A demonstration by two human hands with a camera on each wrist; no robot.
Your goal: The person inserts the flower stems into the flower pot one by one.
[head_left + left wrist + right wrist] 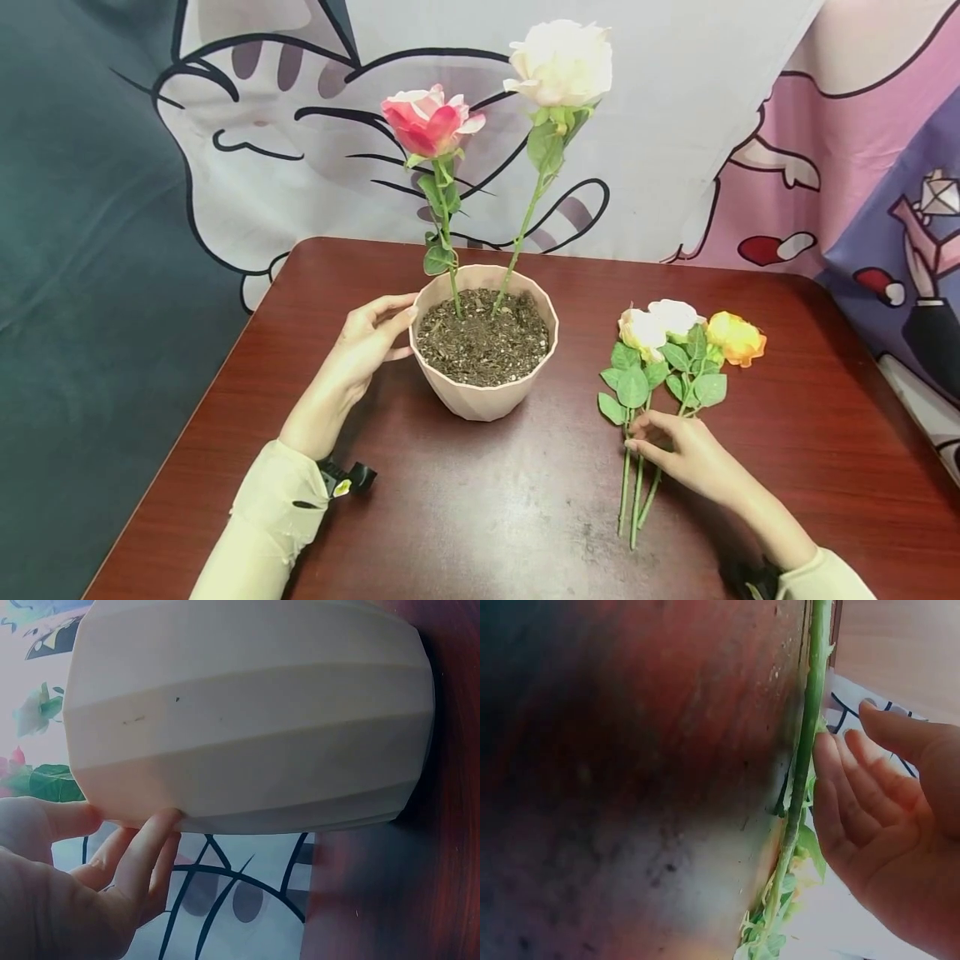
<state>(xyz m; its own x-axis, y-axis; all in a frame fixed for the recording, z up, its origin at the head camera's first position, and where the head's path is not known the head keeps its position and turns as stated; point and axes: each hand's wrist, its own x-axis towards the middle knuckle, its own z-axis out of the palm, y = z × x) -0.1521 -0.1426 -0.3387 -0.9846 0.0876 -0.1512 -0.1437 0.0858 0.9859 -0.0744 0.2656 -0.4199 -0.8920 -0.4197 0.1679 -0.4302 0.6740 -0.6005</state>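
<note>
A pale pink faceted flower pot (pixel 480 402) filled with dark soil (pixel 483 346) stands on the table. A pink-and-white rose (pixel 431 123) and a taller cream rose (pixel 562 67) stand in that soil. My left hand (pixel 367 337) touches the pot's left side, its thumb at the rim and its extended fingers against the outer wall (pixel 255 750). To the right lie a cream rose (pixel 642 331), a white rose (pixel 675 317) and a yellow-orange rose (pixel 737 337). My right hand (pixel 686 454) is over their stems, fingertips beside a green stem (pixel 810 712), thumb and fingers apart.
The reddish-brown wooden table (pixel 465 517) ends at a cartoon-printed cloth (pixel 660 150) behind the pot. A dark wrist strap with a camera (pixel 348 479) sits at the left sleeve (pixel 266 508).
</note>
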